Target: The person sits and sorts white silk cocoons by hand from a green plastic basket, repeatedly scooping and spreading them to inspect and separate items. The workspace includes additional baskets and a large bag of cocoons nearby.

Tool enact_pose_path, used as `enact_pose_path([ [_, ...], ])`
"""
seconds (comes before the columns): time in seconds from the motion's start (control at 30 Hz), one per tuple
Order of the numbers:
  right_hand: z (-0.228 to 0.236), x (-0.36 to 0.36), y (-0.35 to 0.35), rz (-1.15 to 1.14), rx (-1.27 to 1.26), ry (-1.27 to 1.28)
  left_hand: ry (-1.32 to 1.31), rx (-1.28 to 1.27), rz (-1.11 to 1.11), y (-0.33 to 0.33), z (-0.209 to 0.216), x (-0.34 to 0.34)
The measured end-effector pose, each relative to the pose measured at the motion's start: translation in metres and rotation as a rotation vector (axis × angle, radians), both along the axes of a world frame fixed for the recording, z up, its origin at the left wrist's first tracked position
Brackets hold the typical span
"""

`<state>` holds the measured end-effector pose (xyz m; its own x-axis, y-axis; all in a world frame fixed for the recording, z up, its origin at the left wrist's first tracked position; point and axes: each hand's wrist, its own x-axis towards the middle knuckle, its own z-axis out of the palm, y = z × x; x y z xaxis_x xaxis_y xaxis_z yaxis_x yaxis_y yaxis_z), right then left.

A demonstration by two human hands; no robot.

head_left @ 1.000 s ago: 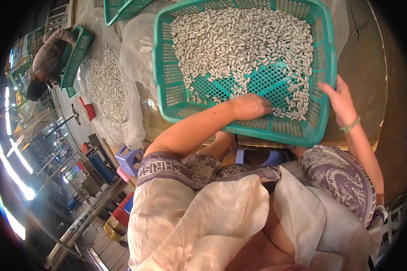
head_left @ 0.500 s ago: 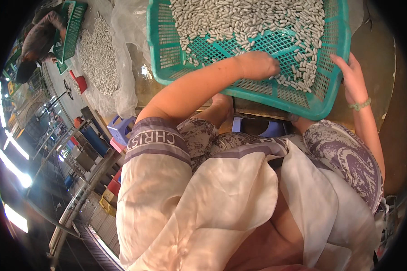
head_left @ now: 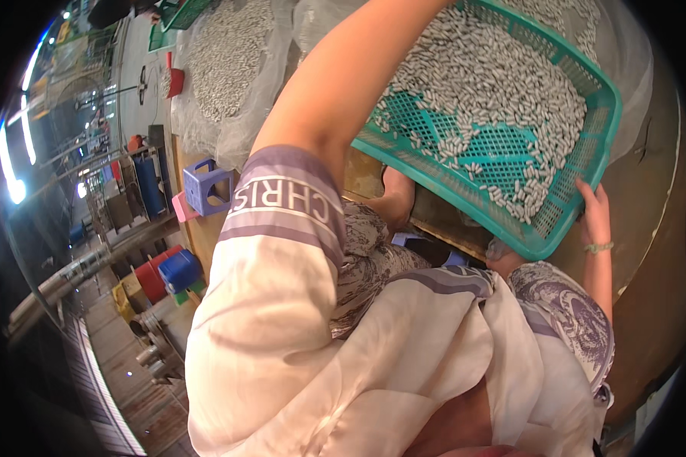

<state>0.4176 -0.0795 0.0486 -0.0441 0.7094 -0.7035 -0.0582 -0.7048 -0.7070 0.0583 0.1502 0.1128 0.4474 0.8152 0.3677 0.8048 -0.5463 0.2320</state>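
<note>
A green plastic basket with mesh walls sits slanted in front of me, tilted in the picture. Many small whitish capsule-shaped pieces heap toward its far side, and bare mesh shows in the near part. My left forearm crosses the basket's left side and runs out of the top edge, so that hand is out of sight. At the near right corner my right hand grips the basket's rim, thumb on top and fingers outside; a beaded bracelet is on its wrist.
Clear plastic sheeting at the far left holds another heap of such pieces. A red scoop lies beside it. Purple stools stand left of and below the basket. Blue and red containers are further left. Part of another person shows at top left.
My left hand has left the basket's mesh floor and gone up beyond the top edge. The view has shifted, and the basket now appears turned and further right. My right hand stays on the rim.
</note>
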Motion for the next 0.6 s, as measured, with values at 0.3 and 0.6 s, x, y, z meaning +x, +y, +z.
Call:
enact_pose_path([
  [0.3,-0.023,0.007,0.000,0.021,0.113,-0.078,-0.050,-1.031,0.931,-0.131,-0.029,-0.170],
  [0.6,-0.065,0.014,-0.002,-0.044,0.393,-0.658,0.259,-0.735,0.634,-0.146,0.010,-0.124],
])
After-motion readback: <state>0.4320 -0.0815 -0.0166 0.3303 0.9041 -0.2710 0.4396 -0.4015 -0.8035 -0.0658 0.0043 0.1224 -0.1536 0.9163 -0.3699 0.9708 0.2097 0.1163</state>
